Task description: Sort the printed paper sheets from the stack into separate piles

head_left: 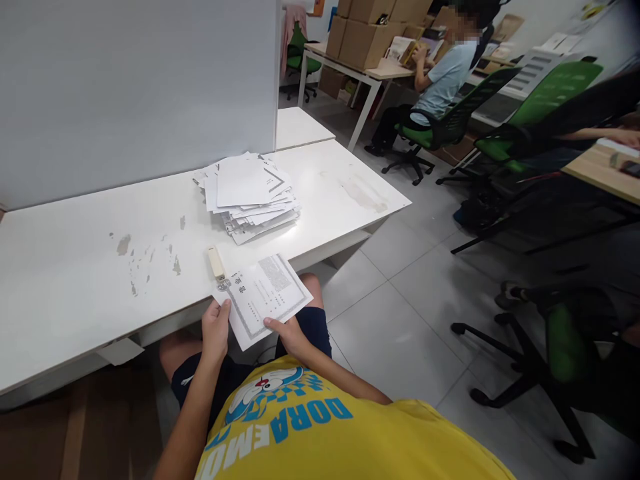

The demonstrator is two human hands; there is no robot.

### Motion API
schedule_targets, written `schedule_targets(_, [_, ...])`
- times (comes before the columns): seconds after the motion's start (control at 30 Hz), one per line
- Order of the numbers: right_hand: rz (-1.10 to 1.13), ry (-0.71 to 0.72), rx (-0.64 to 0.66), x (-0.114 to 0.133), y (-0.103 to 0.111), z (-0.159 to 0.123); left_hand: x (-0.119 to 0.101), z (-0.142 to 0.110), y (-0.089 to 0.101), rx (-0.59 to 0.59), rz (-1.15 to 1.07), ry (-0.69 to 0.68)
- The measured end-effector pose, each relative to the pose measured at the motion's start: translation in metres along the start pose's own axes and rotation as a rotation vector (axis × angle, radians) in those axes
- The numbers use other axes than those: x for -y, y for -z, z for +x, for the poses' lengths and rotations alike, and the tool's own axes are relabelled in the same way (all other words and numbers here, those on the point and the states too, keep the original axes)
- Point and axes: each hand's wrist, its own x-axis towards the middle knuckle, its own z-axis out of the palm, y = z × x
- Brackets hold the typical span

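Between my two hands is a printed sheet of paper (270, 297) with a patterned grey border, like a certificate. My left hand (216, 327) pinches its near left corner, thumb on top. My right hand (289, 335) grips the near edge, its thumb lying over the print and its other fingers hidden beneath. The sheet is tilted over my lap at the table's front edge. Just beyond its far left corner, a small cream-coloured block with a metal-looking end (216, 262), perhaps a stapler, lies on the table. Farther back sits an uneven stack of papers (245, 187).
The white table (75, 267) has worn, stained patches and a grey partition (140, 87) along its back. To the right are the tiled floor (395, 327) and green office chairs (550, 100). A person (445, 80) sits at another table beside cardboard boxes (357, 40).
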Motion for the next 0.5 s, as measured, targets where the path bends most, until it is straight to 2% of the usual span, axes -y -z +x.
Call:
schedule_targets(0.2, [0.090, -0.028, -0.067, -0.006, 0.000, 0.003, 0.002, 0.006, 0.004, 0.011, 0.158, 0.026])
schedule_targets(0.33, [0.091, -0.042, -0.102, -0.006, -0.004, 0.006, 0.001, 0.009, 0.004, 0.002, 0.200, -0.053])
schedule_targets(0.5, [0.131, -0.147, -0.097, 0.003, -0.009, 0.008, 0.002, 0.013, 0.005, -0.028, 0.324, -0.106])
